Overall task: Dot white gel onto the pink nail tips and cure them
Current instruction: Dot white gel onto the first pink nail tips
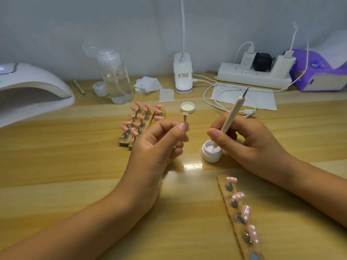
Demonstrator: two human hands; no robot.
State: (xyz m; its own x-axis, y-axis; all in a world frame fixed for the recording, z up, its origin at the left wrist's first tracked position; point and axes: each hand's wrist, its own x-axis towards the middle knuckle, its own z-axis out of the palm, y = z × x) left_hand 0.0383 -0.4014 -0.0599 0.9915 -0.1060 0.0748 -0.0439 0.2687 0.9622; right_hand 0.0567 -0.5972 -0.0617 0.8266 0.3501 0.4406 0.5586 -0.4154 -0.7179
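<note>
My left hand (159,145) pinches the stem of a small stand carrying one pink nail tip (186,114), held up above the table. My right hand (246,141) grips a white dotting pen (231,114), its lower end dipped into the open white gel jar (211,152). Several plain pink tips (142,117) stand on wooden strips behind my left hand. A wooden strip (238,212) at the front right carries several pink tips with white dots. The white curing lamp (32,92) sits at the far left.
The jar's lid (187,107) lies behind my hands. A clear pump bottle (117,81), a small white pot (100,88), wipes (148,85), a clip lamp base (183,76), a power strip (255,76) with cables, paper (262,98) and a purple tissue pack (319,72) line the back.
</note>
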